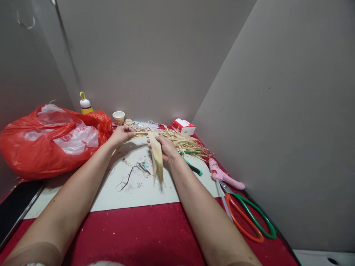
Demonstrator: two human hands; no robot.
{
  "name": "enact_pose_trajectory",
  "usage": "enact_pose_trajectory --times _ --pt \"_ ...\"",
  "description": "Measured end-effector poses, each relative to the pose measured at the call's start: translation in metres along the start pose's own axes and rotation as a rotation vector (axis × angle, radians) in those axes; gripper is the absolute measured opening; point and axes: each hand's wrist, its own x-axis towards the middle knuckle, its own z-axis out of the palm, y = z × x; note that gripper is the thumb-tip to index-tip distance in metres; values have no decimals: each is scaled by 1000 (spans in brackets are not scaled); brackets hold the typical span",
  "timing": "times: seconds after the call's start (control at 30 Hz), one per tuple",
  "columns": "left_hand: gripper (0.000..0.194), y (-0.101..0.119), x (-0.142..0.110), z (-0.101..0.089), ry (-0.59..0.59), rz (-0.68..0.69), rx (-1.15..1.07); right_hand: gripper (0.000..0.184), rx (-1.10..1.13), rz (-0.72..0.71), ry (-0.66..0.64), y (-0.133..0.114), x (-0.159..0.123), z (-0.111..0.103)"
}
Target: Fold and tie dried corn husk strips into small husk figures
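My left hand [122,135] is closed on the end of a pale dried leaf strip [138,135] that runs across to my right hand. My right hand [165,148] is closed on the same material, and a wide dried husk strip [157,159] hangs down from it toward me over the white board [133,192]. Behind both hands lies a loose pile of dried straw-like strips [183,142].
A red plastic bag [52,142] bulges at the left, with a yellow bottle [85,104] and a paper cup [118,117] behind it. A small red and white box [183,126] sits at the back. At the right lie a pink glue gun [224,176] and orange and green scissors [246,218]. Grey walls close in on three sides.
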Motion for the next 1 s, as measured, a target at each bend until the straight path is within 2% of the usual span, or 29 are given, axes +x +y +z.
enact_pose_trajectory --times 0.07,0.13,0.2,0.27,0.33,0.43,0.5,0.6,0.7,0.87,1.0 --pt "16 -5 3 0 76 70 60 9 66 -61 118 -7 1 -2" --pt "13 -8 6 -2 232 89 49 10 136 -160 262 -14 4 -8" --pt "13 -9 9 -6 375 62 -38 9 158 -238 386 -18 7 -12" --pt "17 -7 12 -9 429 19 -169 8 121 -272 454 -15 8 -9" --pt "22 -4 12 -10 405 -4 -290 7 34 -257 410 -4 6 2" --pt "27 4 9 -7 365 12 -357 14 -224 -161 148 18 -2 25" --pt "29 8 4 -4 349 30 -336 24 -383 -170 54 26 -7 36" --pt "30 14 -4 5 318 117 -235 27 -421 -315 97 23 -11 39" --pt "30 17 -14 21 212 239 -90 29 -317 -364 139 10 -12 34" --pt "29 17 -30 53 -35 310 41 34 -213 -302 165 -2 -11 27" --pt "25 15 -32 60 -83 296 -5 23 -135 -199 165 -4 -9 24"
